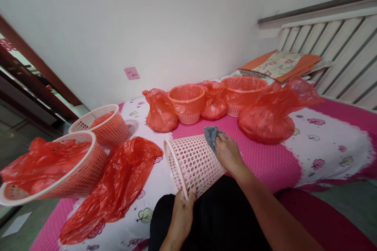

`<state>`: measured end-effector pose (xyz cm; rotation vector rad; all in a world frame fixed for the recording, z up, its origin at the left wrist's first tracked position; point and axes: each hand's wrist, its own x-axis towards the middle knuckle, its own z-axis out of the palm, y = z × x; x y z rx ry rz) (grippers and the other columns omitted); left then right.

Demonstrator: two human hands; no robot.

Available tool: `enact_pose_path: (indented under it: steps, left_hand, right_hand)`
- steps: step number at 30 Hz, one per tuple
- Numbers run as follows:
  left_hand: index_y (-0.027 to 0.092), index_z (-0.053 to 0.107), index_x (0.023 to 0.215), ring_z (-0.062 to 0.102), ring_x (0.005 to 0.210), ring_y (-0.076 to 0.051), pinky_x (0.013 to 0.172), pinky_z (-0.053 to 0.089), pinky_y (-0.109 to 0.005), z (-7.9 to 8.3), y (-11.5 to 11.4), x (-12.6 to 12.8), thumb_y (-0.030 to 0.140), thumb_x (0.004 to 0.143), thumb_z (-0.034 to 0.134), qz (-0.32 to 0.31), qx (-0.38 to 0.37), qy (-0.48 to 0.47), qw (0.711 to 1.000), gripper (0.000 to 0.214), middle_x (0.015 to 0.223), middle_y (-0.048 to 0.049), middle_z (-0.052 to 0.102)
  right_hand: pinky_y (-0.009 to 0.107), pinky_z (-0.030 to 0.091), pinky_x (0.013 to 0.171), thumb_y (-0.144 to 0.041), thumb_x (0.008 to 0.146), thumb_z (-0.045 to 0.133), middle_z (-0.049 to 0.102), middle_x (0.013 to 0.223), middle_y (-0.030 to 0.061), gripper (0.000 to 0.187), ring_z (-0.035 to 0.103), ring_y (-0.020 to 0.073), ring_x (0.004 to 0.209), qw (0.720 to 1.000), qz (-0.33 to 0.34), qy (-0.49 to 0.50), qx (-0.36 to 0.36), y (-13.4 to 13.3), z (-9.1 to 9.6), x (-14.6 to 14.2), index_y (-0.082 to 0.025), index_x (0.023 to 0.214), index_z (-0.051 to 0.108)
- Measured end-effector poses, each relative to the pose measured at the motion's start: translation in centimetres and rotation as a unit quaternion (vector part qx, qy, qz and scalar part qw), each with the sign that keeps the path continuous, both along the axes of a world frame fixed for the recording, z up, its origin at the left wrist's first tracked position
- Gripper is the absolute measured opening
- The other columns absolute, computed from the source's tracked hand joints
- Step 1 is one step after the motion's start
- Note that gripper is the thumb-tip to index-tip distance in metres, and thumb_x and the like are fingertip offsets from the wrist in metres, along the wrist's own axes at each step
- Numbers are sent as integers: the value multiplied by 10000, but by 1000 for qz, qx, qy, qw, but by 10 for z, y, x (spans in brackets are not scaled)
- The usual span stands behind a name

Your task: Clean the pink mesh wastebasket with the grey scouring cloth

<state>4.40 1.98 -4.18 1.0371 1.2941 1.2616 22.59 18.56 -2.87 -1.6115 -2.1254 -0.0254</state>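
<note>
A pale pink plastic basket with a mesh of holes lies on its side at my lap, its open rim facing left. My left hand is closed on the lower part of that rim, thumb and fingers on either side. At the basket's base end, my right hand presses a grey cloth against the outside. The fingers of the right hand are curled over the cloth and partly hide it. Left of the basket, a loose red plastic bag lies spread on the bedspread.
Two white-rimmed baskets holding red plastic stand at left. Along the wall are knotted red bags and bag-lined baskets. Folded orange fabric lies beside the radiator. A pink-and-white bedspread lies underneath.
</note>
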Motion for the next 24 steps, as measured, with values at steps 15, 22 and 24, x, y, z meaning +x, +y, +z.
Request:
enact_pose_path:
  steps: [15,22,24]
  left_hand:
    - [136,770,988,703,966,-297,925,543,-390,-8,8,-8,607,823,726,60,-14,0,998,501,961,-111,792]
    - [122,743,1057,755,790,-305,726,619,-399,17,22,-48,619,748,793,124,-56,-81,987,587,769,-99,781]
    - [120,709,1207,777,884,-331,810,634,-443,22,23,-69,558,783,792,138,-57,-137,979,614,872,-121,815]
  right_hand:
    - [478,588,865,-489,1029,354,667,1092,153,378,670,286,962,973,-30,229,20,-46,-75,43,-207,1050,605]
    - [511,548,973,-606,901,475,766,957,133,456,719,326,975,916,-35,388,-92,-65,-94,68,-204,935,687]
    - [479,580,897,-610,838,554,779,878,108,445,734,326,893,879,-67,453,-135,-65,-93,74,-199,897,716]
